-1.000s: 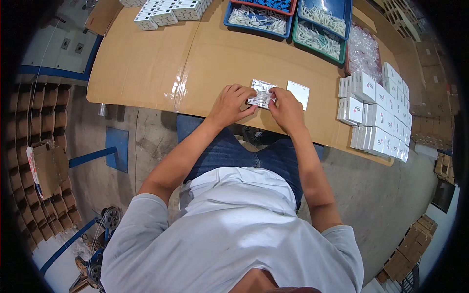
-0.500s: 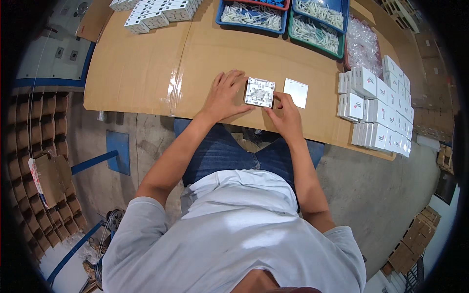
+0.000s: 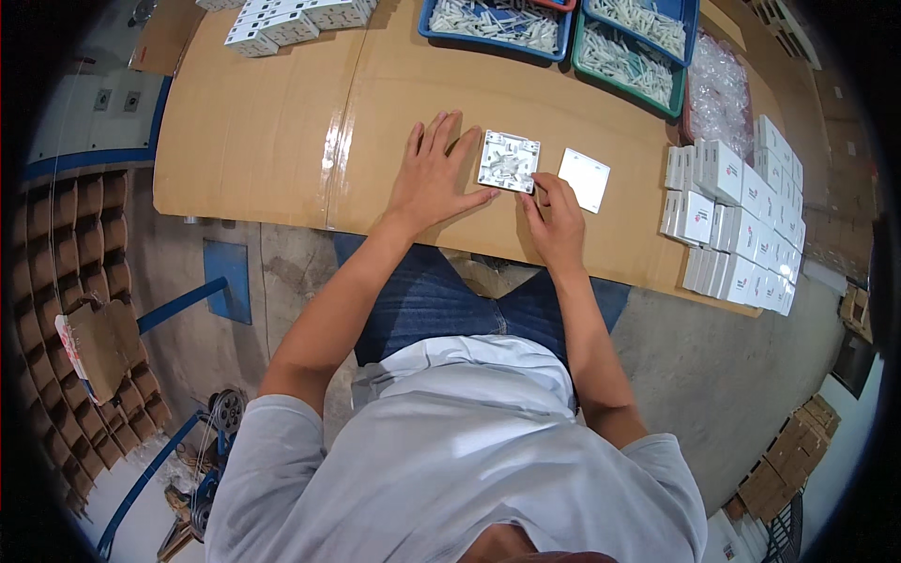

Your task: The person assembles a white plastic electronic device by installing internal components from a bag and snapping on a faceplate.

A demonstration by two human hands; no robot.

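A shallow white square plastic box [image 3: 510, 162] lies open side up on the cardboard-covered table, with small white pieces inside it. My left hand [image 3: 434, 178] rests flat to its left, fingers spread, the thumb reaching toward the box's lower left corner and holding nothing. At the lower right corner, my right hand [image 3: 557, 218] has its thumb and curled index finger on the box's edge. The other fingers are bent and partly hidden. A flat white square plate [image 3: 585, 179], probably a cover, lies just right of the box, apart from it.
Blue trays [image 3: 427, 28] and a green tray [image 3: 601, 78] of small white parts stand at the back. Clear plastic bags [image 3: 718, 89] fill a reddish tray. Stacked white boxes [image 3: 741, 225] line the right edge; more white units [image 3: 300, 21] sit back left.
The whole view has shifted slightly. My left fingers have spread and straightened, coming away from the box's left side. My right hand stays at the lower right corner.
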